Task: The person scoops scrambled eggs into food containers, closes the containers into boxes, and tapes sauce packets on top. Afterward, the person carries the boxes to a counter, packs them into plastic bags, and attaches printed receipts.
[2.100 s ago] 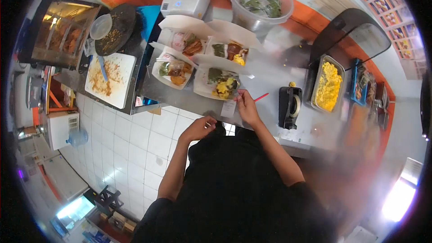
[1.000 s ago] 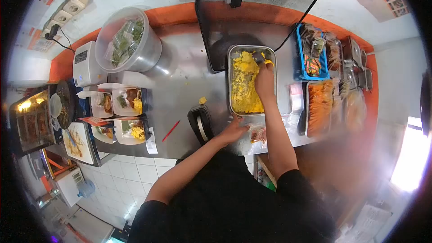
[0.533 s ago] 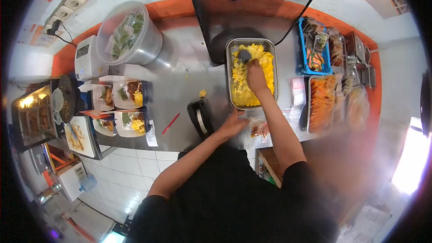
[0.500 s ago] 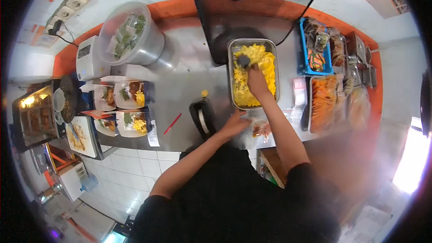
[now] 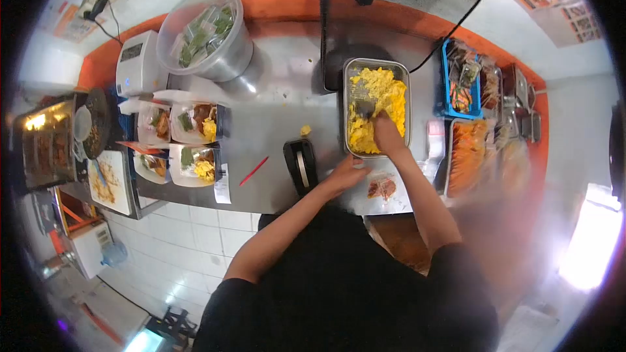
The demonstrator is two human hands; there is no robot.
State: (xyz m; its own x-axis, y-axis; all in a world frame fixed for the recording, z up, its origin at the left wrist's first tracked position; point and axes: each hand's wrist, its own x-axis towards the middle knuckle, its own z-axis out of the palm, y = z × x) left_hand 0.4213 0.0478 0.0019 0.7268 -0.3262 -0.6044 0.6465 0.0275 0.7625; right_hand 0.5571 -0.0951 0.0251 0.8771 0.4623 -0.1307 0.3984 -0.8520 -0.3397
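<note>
Scoop (image 5: 362, 109) shifted nearer in tray (image 5: 377, 61) of yellow food (image 5: 394, 94), right hand (image 5: 388, 135) closed on it, left hand (image 5: 343, 176) half-open

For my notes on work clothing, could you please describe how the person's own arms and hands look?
The black top has short sleeves, leaving both forearms uncovered. The left hand and right hand wear no gloves; neither wrist shows a watch. Any rings are too small to tell.

Bright white glare flares from a light panel (image 5: 592, 236) at the lower right, with haze smearing the view beside it. The steel counter (image 5: 274, 104) throws back soft highlights; edges bow and fall into black corners.
</note>
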